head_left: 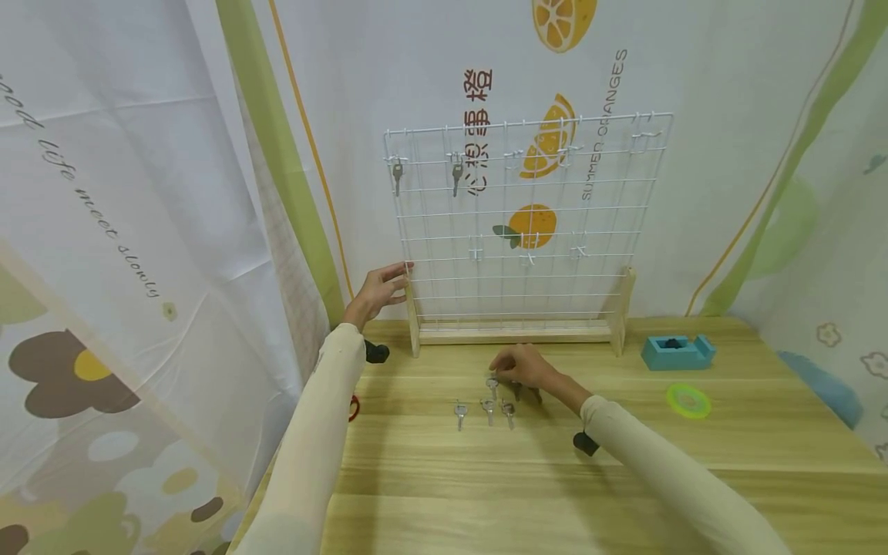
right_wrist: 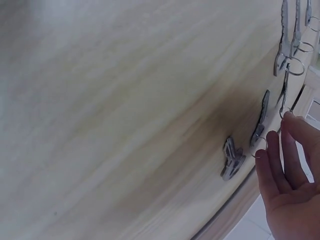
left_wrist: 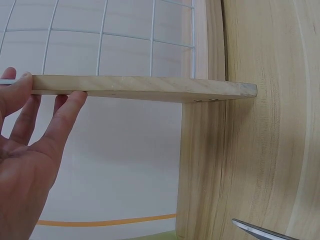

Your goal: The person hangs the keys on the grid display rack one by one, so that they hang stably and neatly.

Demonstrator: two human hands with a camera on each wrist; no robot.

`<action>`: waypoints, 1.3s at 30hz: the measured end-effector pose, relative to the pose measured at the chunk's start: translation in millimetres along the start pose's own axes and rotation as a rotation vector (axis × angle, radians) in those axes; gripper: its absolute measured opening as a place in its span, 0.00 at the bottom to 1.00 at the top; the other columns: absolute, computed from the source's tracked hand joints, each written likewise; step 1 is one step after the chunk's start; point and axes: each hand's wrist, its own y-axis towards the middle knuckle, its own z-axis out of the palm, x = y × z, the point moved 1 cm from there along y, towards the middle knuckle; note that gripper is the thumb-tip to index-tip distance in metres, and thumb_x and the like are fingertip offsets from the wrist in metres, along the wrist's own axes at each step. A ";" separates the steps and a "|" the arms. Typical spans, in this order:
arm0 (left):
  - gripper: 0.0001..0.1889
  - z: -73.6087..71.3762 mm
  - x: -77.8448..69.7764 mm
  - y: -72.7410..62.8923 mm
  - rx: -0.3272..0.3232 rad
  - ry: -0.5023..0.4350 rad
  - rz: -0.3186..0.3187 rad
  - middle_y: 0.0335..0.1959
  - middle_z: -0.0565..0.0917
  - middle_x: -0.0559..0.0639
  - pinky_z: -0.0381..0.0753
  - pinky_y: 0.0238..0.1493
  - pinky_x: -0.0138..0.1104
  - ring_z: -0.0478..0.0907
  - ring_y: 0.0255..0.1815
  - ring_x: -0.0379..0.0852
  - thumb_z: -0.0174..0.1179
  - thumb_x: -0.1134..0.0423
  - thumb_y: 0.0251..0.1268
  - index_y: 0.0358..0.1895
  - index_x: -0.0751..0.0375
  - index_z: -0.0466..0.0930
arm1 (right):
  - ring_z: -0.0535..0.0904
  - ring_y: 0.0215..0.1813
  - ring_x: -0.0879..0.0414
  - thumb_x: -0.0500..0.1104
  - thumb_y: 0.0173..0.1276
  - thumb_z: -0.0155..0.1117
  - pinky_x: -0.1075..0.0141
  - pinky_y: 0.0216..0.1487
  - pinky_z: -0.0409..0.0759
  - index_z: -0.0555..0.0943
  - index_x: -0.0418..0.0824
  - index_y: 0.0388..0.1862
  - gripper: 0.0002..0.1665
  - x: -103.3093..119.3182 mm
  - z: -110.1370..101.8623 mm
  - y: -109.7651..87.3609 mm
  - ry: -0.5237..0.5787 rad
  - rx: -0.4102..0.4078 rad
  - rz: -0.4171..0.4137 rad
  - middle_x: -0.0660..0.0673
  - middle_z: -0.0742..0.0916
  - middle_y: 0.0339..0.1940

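A white wire grid rack [head_left: 527, 196] stands upright in a wooden base, with two keys hanging from hooks at its upper left. My left hand [head_left: 380, 290] grips the rack's left wooden upright [left_wrist: 140, 86], its thumb on one face and fingers along the other. Over the table, my right hand [head_left: 525, 365] pinches the ring of a silver key [right_wrist: 285, 90] between thumb and fingertips. Several more keys with rings lie just in front of the rack, among them a left one [head_left: 461, 415] and a dark one [right_wrist: 261, 120] beneath the right hand's fingers.
At the table's right are a blue tape dispenser [head_left: 677, 352] and a yellow-green disc [head_left: 689, 401]. A red ring-shaped handle [head_left: 354, 407] peeks out beside the left sleeve. White hooks [head_left: 529, 259] sit on the grid, and a printed curtain [head_left: 361, 92] hangs behind.
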 end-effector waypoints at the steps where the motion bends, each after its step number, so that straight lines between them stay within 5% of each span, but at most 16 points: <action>1: 0.25 0.1 -0.2 0.0 0.002 0.001 0.001 0.82 0.61 0.56 0.79 0.69 0.50 0.64 0.79 0.56 0.52 0.70 0.82 0.78 0.55 0.70 | 0.90 0.36 0.54 0.31 0.67 0.73 0.69 0.38 0.89 0.90 0.33 0.42 0.06 0.2 -0.8 -0.2 0.006 -0.001 0.000 0.43 0.92 0.36; 18: 0.25 0.6 1.3 -0.2 -0.006 -0.014 -0.011 0.82 0.61 0.57 0.78 0.70 0.50 0.63 0.79 0.56 0.52 0.70 0.82 0.78 0.56 0.69 | 0.91 0.38 0.49 0.31 0.69 0.72 0.67 0.39 0.91 0.89 0.30 0.45 0.08 15.2 -32.3 4.8 0.011 -0.039 -0.042 0.39 0.92 0.38; 26: 0.25 2.0 -0.4 -0.4 -0.006 -0.021 -0.008 0.82 0.61 0.58 0.78 0.70 0.50 0.64 0.79 0.56 0.52 0.70 0.83 0.78 0.57 0.69 | 0.91 0.40 0.48 0.32 0.67 0.74 0.64 0.41 0.91 0.90 0.32 0.44 0.08 25.8 -56.2 8.9 -0.038 -0.094 -0.108 0.40 0.93 0.40; 39: 0.25 0.8 3.0 3.1 -0.012 -0.022 -0.005 0.82 0.61 0.58 0.79 0.69 0.50 0.64 0.79 0.56 0.52 0.70 0.82 0.78 0.57 0.69 | 0.91 0.43 0.48 0.31 0.69 0.72 0.63 0.44 0.91 0.90 0.34 0.45 0.07 59.9 -103.7 22.3 0.012 -0.121 -0.083 0.38 0.92 0.42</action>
